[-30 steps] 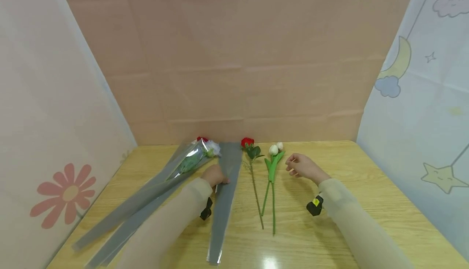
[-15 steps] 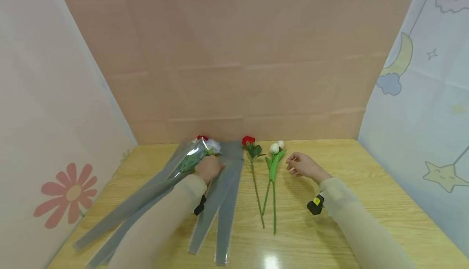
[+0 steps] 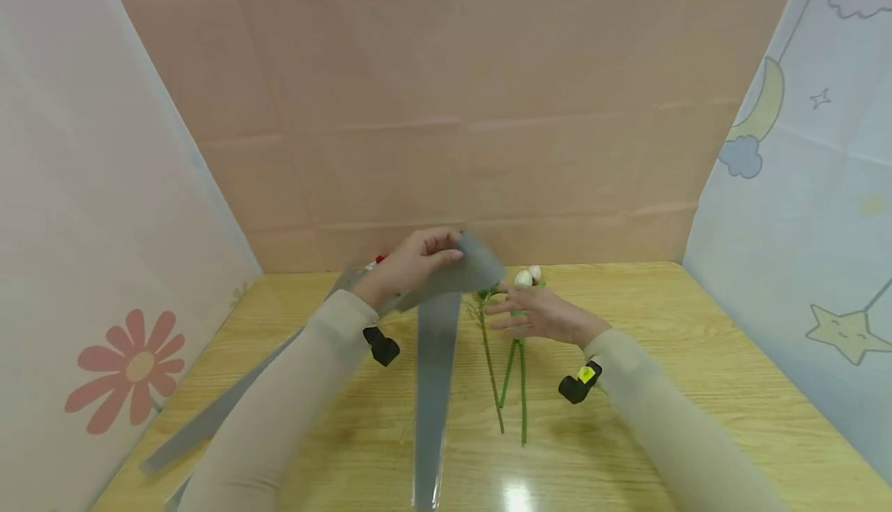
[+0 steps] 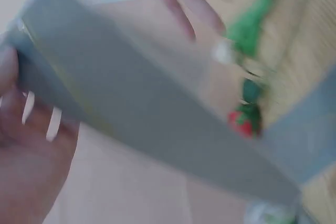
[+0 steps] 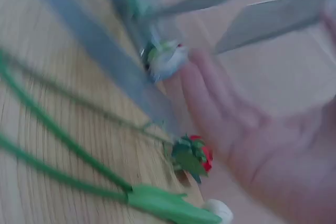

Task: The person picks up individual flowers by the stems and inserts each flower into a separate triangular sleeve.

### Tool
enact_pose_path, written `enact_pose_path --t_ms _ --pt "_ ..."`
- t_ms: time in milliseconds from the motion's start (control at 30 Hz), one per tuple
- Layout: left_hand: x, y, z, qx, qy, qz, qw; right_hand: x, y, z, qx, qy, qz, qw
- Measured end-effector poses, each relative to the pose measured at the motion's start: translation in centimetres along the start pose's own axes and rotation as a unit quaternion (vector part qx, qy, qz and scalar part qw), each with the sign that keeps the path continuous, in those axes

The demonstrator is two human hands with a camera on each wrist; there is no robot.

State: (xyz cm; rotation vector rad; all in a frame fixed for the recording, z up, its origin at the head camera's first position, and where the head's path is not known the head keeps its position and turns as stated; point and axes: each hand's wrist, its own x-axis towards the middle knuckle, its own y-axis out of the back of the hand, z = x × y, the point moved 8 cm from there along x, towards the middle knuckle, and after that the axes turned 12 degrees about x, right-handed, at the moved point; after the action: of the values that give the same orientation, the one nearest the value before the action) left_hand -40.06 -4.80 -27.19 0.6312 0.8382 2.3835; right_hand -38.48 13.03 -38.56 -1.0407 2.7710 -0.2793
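Note:
My left hand (image 3: 407, 266) pinches the end of a grey translucent flower sleeve (image 4: 126, 87) between thumb and fingers, holding it above the table. In the left wrist view the sleeve stretches slantwise across, blurred by motion. My right hand (image 3: 540, 315) has its fingers spread and points toward the lifted sleeve, holding nothing. It hovers over two white artificial tulips (image 3: 524, 279) and partly hides them. Left of the tulips lies a red rose (image 5: 190, 156); its bloom is mostly hidden in the head view. Another flat grey sleeve (image 3: 433, 396) lies on the table below the left hand.
At the left of the wooden table (image 3: 627, 403) lie long grey wrapped sleeves (image 3: 216, 411), with white and red blooms at their far end, partly behind the left arm. A pinkish-brown cloth (image 3: 453, 109) hangs along the back edge, and patterned cloth walls stand at both sides.
My left hand has lifted one sleeve off the table, up and to the right, leaving another sleeve lying there. My right hand has moved left over the tulips with its fingers spreading.

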Motion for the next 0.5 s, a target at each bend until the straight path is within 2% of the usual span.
enact_pose_path --t_ms 33,100,167,233,300,400,500 --pt "0.0 0.2 0.7 -0.029 -0.013 -0.015 0.9994 0.0 -0.7 -0.4 0.061 0.011 -0.045 0.997" --pt "-0.2 0.5 1.4 -0.063 -0.027 -0.044 0.9967 -0.4 -1.6 -1.3 0.168 0.037 -0.112 0.979" --pt "-0.4 0.5 0.9 -0.066 -0.021 -0.071 0.9950 -0.6 -1.3 -2.2 0.250 0.066 -0.123 0.958" --pt "-0.8 0.2 0.1 -0.059 -0.003 -0.096 0.9936 -0.7 -0.4 -2.6 0.296 0.091 -0.094 0.946" --pt "-1.2 -0.2 -0.9 -0.052 0.011 -0.117 0.9917 -0.6 0.7 -2.5 0.317 0.103 -0.035 0.942" --pt "-1.7 -1.2 -1.9 -0.041 0.012 -0.146 0.9883 -0.2 1.9 -1.8 0.303 0.099 0.051 0.946" --pt "-1.8 -1.6 -2.4 -0.019 0.009 -0.167 0.9857 0.0 2.9 -1.0 0.263 0.082 0.132 0.952"
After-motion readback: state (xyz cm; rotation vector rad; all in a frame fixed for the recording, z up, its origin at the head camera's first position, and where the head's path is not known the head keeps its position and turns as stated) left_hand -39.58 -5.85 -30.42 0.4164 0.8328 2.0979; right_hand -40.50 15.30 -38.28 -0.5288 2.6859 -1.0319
